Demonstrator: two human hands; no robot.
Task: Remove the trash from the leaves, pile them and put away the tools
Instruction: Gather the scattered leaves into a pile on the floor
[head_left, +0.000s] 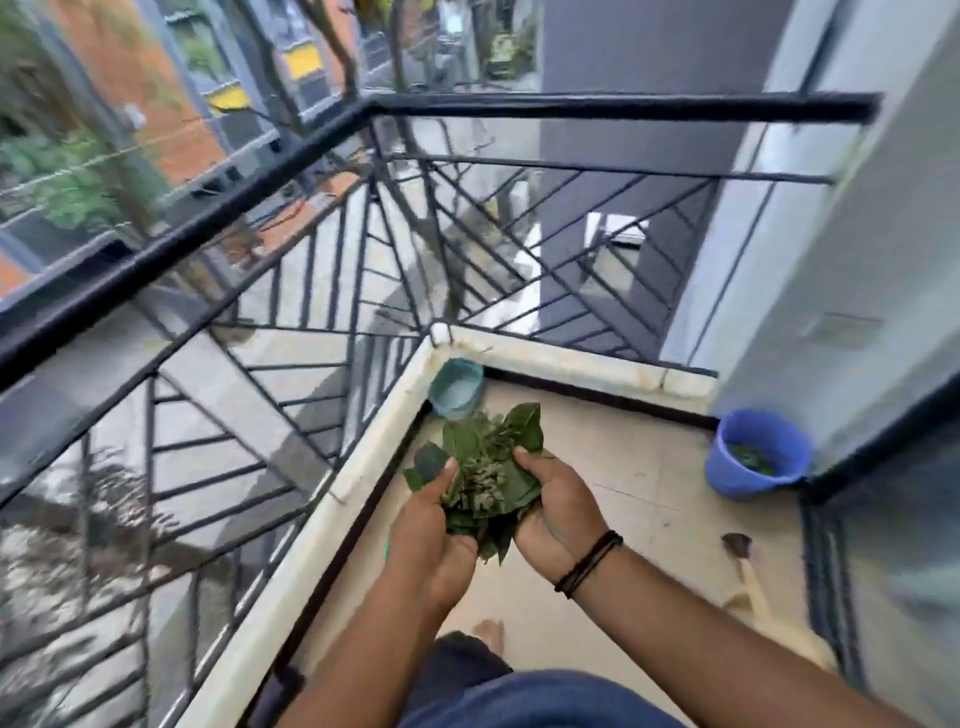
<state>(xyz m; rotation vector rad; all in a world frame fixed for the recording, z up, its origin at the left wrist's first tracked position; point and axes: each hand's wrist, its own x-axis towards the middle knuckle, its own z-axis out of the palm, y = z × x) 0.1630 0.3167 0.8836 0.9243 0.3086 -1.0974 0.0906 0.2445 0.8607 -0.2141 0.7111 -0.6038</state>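
The head view looks down on a balcony corner, and the black railing (363, 111) serves as the landmark here. Inside the railing, over the cream floor (623, 467), both hands carry one bunch of green leaves (483, 467) with some dry, crumpled bits mixed in. The left hand (431, 525) cups the bunch from its side, thumb lying over the top; the right hand (558, 506), with dark cords at the wrist, curls round the other side. Pressing from both sides probably keeps loose leaves from slipping out while they are carried.

Right under the railing's corner post a teal tub (457, 387) leans on its side against the low kerb. Farther from the railing, against the wall, stands a blue bucket (756, 452) with green leaves already in it, so it looks like the collecting place for this bunch. A single brown leaf (736, 543) lies on the floor near the bucket.
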